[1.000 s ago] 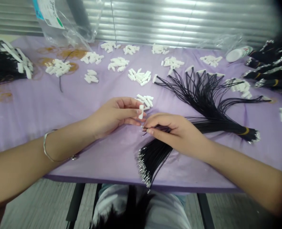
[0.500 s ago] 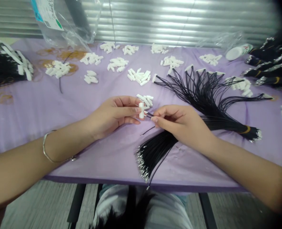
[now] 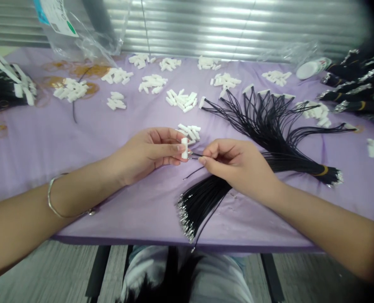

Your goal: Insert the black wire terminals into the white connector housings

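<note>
My left hand (image 3: 157,149) pinches a small white connector (image 3: 184,148) upright between thumb and fingers. Thin black wires (image 3: 196,154) with metal tips are pinched in my right hand (image 3: 228,158), their ends at the connector's right side; whether a tip is inside it I cannot tell. Below my right hand lies a loose bundle of black wires (image 3: 202,202), its silvery tips fanned toward the front edge. Just behind my hands is a small pile of white connectors (image 3: 191,131). To the right, a banded wire bundle (image 3: 275,139) has white connectors on its far ends.
Several piles of white connectors (image 3: 182,100) are spread over the purple tablecloth (image 3: 111,134). More black wire bundles lie at the far left and the right (image 3: 357,86). A clear plastic bag (image 3: 89,38) and a white round container (image 3: 310,69) stand near the blinds.
The view has shifted slightly. Both hands keep their holds, and the wires' tips now sit a little differently beside the connector.
</note>
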`<state>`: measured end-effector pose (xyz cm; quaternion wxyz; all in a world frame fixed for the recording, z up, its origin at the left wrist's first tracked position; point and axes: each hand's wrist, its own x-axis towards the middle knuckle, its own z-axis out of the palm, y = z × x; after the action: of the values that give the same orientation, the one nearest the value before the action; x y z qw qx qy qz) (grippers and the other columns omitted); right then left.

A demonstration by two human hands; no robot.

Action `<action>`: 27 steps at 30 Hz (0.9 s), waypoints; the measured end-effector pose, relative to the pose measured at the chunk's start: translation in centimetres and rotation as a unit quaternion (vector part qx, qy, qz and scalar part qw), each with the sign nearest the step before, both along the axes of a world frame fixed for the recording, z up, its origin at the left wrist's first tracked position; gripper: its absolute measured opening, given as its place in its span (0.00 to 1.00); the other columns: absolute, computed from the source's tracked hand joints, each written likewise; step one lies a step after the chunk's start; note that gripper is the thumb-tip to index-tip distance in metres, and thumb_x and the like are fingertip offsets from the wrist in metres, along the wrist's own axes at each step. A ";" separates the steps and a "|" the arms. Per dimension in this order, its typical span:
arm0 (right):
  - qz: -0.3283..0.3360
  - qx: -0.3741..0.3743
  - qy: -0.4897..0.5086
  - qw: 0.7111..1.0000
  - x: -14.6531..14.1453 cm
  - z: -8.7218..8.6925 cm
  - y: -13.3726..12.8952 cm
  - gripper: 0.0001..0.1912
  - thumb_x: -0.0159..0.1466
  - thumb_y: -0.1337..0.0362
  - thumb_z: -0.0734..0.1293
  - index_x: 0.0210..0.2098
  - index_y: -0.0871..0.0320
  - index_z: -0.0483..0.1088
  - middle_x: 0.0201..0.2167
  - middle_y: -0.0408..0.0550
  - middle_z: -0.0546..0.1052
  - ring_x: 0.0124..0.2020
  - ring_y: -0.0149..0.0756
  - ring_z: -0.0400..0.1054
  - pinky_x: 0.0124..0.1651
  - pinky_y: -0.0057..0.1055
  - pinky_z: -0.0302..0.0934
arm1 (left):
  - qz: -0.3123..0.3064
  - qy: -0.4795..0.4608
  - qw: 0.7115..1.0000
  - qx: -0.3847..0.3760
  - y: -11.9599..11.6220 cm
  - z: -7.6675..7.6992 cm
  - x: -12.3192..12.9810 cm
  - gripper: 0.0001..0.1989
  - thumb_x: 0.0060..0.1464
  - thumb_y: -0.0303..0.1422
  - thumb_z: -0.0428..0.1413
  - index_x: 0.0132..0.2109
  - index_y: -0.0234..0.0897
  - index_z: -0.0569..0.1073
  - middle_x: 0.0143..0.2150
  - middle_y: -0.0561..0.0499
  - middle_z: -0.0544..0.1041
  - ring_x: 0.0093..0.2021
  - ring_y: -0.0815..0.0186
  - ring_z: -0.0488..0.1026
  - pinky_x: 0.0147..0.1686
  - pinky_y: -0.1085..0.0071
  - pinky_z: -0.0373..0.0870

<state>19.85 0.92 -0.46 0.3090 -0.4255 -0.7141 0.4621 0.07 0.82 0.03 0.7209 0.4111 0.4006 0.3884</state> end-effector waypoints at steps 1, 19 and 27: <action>-0.001 -0.001 -0.002 1.000 0.0 0.0 0.0 0.08 0.57 0.64 0.66 0.26 0.62 0.67 0.21 0.40 0.66 0.22 0.23 0.56 0.24 0.22 0.50 | -0.003 0.002 1.000 0.003 0.0 0.0 0.0 0.05 0.48 0.23 0.60 0.35 0.30 0.73 0.26 0.51 0.75 0.28 0.73 0.72 0.29 0.80 0.68; 0.004 0.057 -0.048 0.997 0.2 0.3 -0.2 0.07 0.57 0.64 0.66 0.27 0.62 0.70 0.22 0.42 0.69 0.23 0.25 0.60 0.25 0.23 0.53 | -0.006 0.039 0.999 0.013 0.2 -0.4 0.0 0.09 0.44 0.22 0.62 0.35 0.31 0.71 0.27 0.51 0.76 0.28 0.72 0.74 0.30 0.79 0.72; 0.005 0.062 -0.063 0.996 0.2 0.4 -0.4 0.07 0.58 0.63 0.65 0.27 0.60 0.71 0.23 0.43 0.71 0.24 0.27 0.62 0.26 0.25 0.54 | -0.033 0.053 0.997 0.037 0.2 -0.4 -0.1 0.07 0.45 0.23 0.61 0.34 0.31 0.72 0.27 0.51 0.76 0.27 0.71 0.74 0.30 0.78 0.73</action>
<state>20.02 0.57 -0.09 0.2865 -0.4302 -0.7617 0.3907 -0.01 1.06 -0.40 0.6952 0.4709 0.4096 0.3565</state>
